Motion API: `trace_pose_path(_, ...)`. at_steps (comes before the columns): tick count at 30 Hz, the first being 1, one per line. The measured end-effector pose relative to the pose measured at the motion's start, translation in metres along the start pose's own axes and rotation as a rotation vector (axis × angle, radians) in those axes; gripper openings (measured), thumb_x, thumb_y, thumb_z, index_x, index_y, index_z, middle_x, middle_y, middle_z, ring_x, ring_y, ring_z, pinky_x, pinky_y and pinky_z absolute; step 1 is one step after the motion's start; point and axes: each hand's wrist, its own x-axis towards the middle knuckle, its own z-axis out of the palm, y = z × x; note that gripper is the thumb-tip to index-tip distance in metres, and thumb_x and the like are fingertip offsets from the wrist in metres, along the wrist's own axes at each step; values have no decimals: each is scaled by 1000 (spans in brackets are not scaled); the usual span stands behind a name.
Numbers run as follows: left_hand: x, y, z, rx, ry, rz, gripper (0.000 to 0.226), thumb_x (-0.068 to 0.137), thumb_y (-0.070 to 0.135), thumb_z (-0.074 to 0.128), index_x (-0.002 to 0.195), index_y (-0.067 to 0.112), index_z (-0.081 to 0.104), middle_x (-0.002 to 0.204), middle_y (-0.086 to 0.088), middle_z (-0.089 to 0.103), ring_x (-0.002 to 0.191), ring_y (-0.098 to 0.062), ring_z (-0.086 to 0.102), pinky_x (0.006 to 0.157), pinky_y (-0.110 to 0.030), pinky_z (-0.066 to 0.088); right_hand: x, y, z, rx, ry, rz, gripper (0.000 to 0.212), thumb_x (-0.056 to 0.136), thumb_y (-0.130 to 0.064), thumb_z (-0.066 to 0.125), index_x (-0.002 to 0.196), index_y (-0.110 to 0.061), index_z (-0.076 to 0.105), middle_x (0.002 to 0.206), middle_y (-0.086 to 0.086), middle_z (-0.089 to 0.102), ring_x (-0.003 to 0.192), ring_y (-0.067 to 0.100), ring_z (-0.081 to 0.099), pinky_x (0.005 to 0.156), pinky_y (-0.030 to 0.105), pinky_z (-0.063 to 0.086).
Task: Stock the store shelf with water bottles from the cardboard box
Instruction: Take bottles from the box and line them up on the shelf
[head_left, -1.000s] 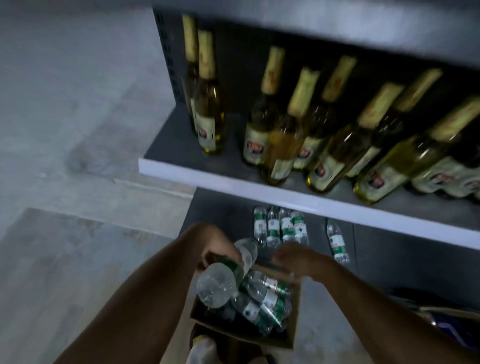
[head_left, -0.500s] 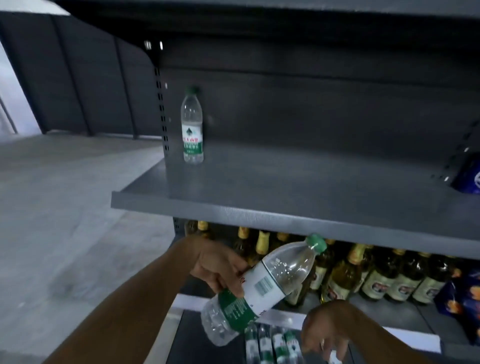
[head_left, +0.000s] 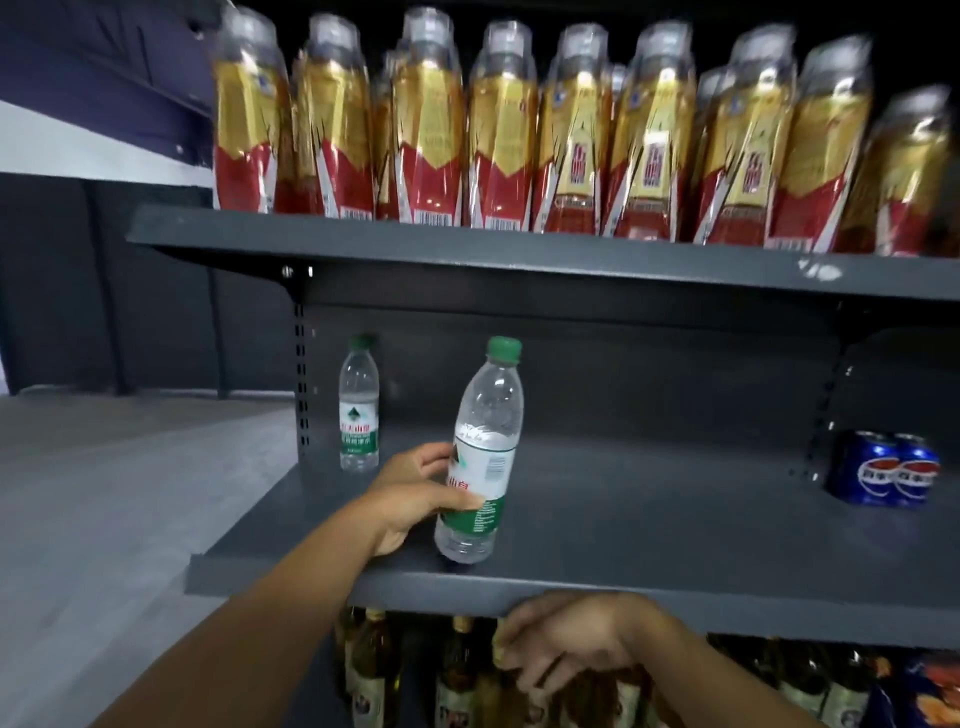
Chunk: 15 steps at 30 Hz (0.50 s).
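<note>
My left hand grips a clear water bottle with a green cap and a white-green label. The bottle is nearly upright, its base at the front part of the grey middle shelf. A second water bottle of the same kind stands upright at the shelf's back left corner. My right hand hangs below the shelf's front edge, fingers curled loosely, holding nothing. The cardboard box is out of view.
Red-and-gold bottles fill the shelf above. Two blue cola cans stand at the right of the middle shelf. Yellow-capped glass bottles line the shelf below. Grey floor lies to the left.
The view has risen from the box on the floor to the middle shelf. My left hand lifted the bottle from the box and turned it upright over the shelf. My right hand left the box.
</note>
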Motion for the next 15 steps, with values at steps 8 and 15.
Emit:
trace_pose_path(8, 15, -10, -17, 335, 446, 177, 65, 55, 7, 89, 112, 20, 61, 87, 18, 60, 79, 4, 57, 67, -7, 42, 23, -62, -4, 121, 526, -361, 62, 86, -8, 65, 139, -16, 34, 120, 0, 56, 104, 13, 57, 89, 26, 47)
trace_pose_path(15, 30, -2, -12, 375, 682, 164, 59, 56, 33, 86, 99, 19, 48, 94, 4, 65, 89, -20, 64, 82, -35, 51, 68, -101, 17, 180, 588, -605, 69, 69, -3, 72, 114, -42, 37, 105, -14, 66, 96, -2, 63, 82, 18, 53)
